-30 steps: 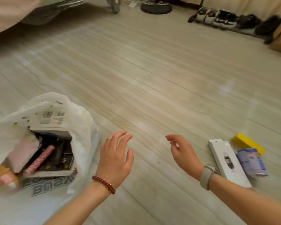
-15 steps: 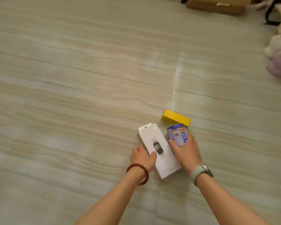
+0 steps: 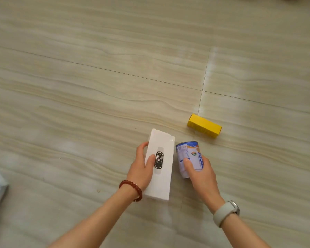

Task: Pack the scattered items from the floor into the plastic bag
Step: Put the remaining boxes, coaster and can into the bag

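White box [image 3: 164, 158] in left hand [image 3: 140, 169]; can [image 3: 190, 156] in right hand [image 3: 201, 173].

The scene is evenly and softly lit, bright without harshness. Pale glare patches are seen on the floor [image 3: 222, 72] beyond the hands. Only faint shadows are cast beneath the forearms. Floor seams are bowed by wide-angle distortion, and detail is slightly softened towards the edges.

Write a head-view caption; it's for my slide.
Left hand grips white box, right hand grips can; yellow box lies beyond.
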`<act>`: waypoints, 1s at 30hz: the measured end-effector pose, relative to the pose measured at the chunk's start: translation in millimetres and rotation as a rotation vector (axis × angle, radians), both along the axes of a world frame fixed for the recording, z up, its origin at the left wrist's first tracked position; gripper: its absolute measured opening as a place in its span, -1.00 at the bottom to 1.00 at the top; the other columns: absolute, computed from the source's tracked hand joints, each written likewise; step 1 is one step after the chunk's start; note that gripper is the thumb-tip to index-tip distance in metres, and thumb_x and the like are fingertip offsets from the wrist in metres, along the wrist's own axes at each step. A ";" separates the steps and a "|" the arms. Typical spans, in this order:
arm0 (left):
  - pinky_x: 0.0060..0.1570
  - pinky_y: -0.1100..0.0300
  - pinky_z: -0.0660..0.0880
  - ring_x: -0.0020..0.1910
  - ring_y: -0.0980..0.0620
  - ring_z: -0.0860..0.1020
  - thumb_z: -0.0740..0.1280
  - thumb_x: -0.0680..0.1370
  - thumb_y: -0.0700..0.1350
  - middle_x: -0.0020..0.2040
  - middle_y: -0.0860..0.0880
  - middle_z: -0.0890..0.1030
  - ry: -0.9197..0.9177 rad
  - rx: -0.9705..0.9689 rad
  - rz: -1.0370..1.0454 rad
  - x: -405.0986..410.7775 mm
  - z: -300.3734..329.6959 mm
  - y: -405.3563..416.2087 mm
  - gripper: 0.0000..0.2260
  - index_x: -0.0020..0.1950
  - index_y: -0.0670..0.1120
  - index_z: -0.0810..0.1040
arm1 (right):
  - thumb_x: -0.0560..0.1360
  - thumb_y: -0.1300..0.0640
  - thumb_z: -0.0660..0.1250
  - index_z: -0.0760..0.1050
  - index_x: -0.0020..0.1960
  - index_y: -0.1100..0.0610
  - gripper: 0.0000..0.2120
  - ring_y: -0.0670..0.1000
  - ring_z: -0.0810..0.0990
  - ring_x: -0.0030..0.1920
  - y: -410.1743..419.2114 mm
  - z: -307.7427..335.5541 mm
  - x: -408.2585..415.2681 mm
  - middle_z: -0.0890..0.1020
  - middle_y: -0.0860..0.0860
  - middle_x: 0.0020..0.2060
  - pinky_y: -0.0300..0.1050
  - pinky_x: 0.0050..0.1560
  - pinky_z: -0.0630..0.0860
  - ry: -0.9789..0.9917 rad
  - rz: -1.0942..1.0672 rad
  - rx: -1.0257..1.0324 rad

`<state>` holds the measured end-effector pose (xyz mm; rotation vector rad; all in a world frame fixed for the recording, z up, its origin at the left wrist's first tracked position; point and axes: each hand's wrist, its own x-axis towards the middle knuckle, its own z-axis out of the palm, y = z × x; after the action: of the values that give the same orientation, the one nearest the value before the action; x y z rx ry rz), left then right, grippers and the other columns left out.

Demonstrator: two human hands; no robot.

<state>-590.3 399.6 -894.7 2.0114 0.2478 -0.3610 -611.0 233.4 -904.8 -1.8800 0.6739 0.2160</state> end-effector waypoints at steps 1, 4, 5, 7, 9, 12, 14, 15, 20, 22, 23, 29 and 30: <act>-0.12 0.15 0.42 -0.07 -0.07 0.56 0.14 0.58 -0.14 -0.01 -0.02 0.55 -0.028 0.040 -0.027 -2.3 10.8 18.2 -0.66 0.34 0.05 0.20 | 0.45 0.03 0.33 0.38 0.17 0.05 -0.67 -0.02 0.51 -0.11 11.2 4.3 -2.0 0.54 -0.04 -0.07 -0.23 -0.21 0.41 -0.024 0.015 0.024; -0.18 0.17 0.37 -0.09 -0.04 0.54 0.15 0.58 -0.13 -0.06 0.02 0.51 -0.116 0.188 -0.102 -18.4 48.3 80.4 -0.65 0.35 0.06 0.20 | 0.46 0.04 0.33 0.38 0.19 0.07 -0.66 -0.15 0.52 -0.16 53.3 20.2 -3.5 0.56 -0.05 -0.07 -0.34 -0.25 0.39 -0.079 0.092 0.096; -0.20 0.19 0.36 -0.09 -0.04 0.54 0.16 0.58 -0.13 -0.06 0.03 0.51 -0.138 0.245 -0.099 -26.6 58.9 103.8 -0.64 0.35 0.06 0.20 | 0.46 0.04 0.32 0.38 0.20 0.08 -0.65 -0.20 0.50 -0.17 69.4 27.4 -3.5 0.55 -0.08 -0.10 -0.35 -0.27 0.38 -0.088 0.142 0.110; -0.25 0.35 0.34 -0.11 -0.01 0.51 0.17 0.57 -0.12 -0.06 0.07 0.49 -0.183 0.330 -0.047 -47.2 80.0 148.6 -0.65 0.35 0.04 0.22 | 0.46 0.02 0.32 0.38 0.19 0.06 -0.66 -0.19 0.50 -0.18 100.8 41.2 -5.0 0.55 -0.11 -0.11 -0.35 -0.28 0.36 -0.086 0.289 0.111; -0.26 0.48 0.32 -0.10 0.04 0.47 0.18 0.56 -0.12 -0.02 0.11 0.45 -0.228 0.361 0.046 -74.5 99.5 187.9 -0.65 0.35 -0.01 0.25 | 0.45 -0.01 0.33 0.39 0.14 0.03 -0.69 -0.11 0.50 -0.18 130.3 54.4 -9.0 0.55 -0.06 -0.08 -0.32 -0.29 0.36 -0.060 0.462 0.090; -0.15 0.30 0.31 -0.06 0.07 0.46 0.21 0.54 -0.10 0.03 0.10 0.46 -0.249 0.357 0.229 -125.2 121.1 236.4 -0.63 0.34 -0.01 0.27 | 0.45 -0.03 0.31 0.37 0.18 0.03 -0.66 0.00 0.53 -0.12 173.2 78.6 -20.3 0.55 -0.01 -0.04 -0.18 -0.19 0.41 -0.060 0.762 -0.007; -0.09 0.21 0.36 -0.10 0.15 0.51 0.18 0.45 0.00 -0.02 0.12 0.51 -0.251 0.309 0.324 -165.1 128.4 263.0 -0.61 0.28 0.10 0.29 | 0.44 -0.04 0.32 0.36 0.22 0.05 -0.60 0.04 0.54 -0.05 203.7 95.7 -33.2 0.57 0.00 -0.02 -0.15 -0.13 0.43 -0.073 0.941 -0.065; -0.10 0.21 0.40 -0.11 0.24 0.52 0.17 0.41 0.04 -0.03 0.17 0.52 -0.247 0.271 0.367 -182.6 129.6 272.4 -0.62 0.22 0.21 0.29 | 0.44 -0.04 0.32 0.36 0.21 0.03 -0.62 0.04 0.55 -0.05 215.5 103.8 -39.6 0.57 0.00 -0.02 -0.17 -0.13 0.45 -0.073 1.007 -0.065; -0.16 0.31 0.46 -0.15 0.38 0.53 0.20 0.33 0.00 -0.10 0.42 0.55 -0.270 0.197 0.762 -272.7 123.6 315.8 -0.62 0.03 0.44 0.32 | 0.38 -0.16 0.33 0.46 0.06 0.04 -0.63 0.00 0.58 -0.17 285.6 131.5 -90.6 0.60 -0.04 -0.15 -0.15 -0.15 0.53 0.107 1.303 0.008; -0.08 0.21 0.44 -0.11 0.35 0.53 0.18 0.36 -0.05 0.00 0.42 0.53 -0.266 0.196 0.929 -287.6 115.5 330.9 -0.59 0.13 0.34 0.33 | 0.42 -0.10 0.34 0.50 0.03 0.13 -0.67 0.01 0.57 -0.31 311.5 135.1 -113.0 0.59 0.02 -0.23 -0.14 -0.23 0.55 0.298 1.292 0.110; -0.01 0.16 0.43 -0.02 0.23 0.55 0.19 0.39 -0.07 0.12 0.29 0.53 -0.240 0.217 0.983 -289.5 110.2 339.3 -0.58 0.21 0.26 0.34 | 0.42 -0.09 0.33 0.51 0.05 0.18 -0.64 0.02 0.57 -0.34 325.7 135.2 -124.0 0.59 0.06 -0.23 -0.14 -0.26 0.55 0.412 1.246 0.176; 0.11 0.23 0.29 0.27 -0.11 0.40 0.20 0.45 -0.28 0.28 -0.10 0.47 -0.159 0.302 0.946 -258.0 91.3 369.9 -0.53 0.36 -0.07 0.33 | 0.41 -0.13 0.32 0.42 0.21 0.13 -0.52 0.05 0.58 -0.20 433.5 124.9 -154.6 0.58 0.15 0.03 -0.16 -0.35 0.54 0.658 0.799 0.535; 0.16 0.21 0.29 0.28 -0.11 0.39 0.20 0.45 -0.29 0.29 -0.11 0.46 -0.167 0.323 0.925 -255.2 88.6 373.6 -0.52 0.37 -0.08 0.33 | 0.41 -0.13 0.32 0.39 0.22 0.12 -0.51 0.08 0.59 -0.13 451.4 121.3 -155.3 0.57 0.16 0.08 -0.13 -0.33 0.55 0.629 0.705 0.568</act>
<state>-845.5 773.1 -806.1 1.9799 1.1244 0.4547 -766.3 684.8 -783.5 -1.4065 0.2659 1.3448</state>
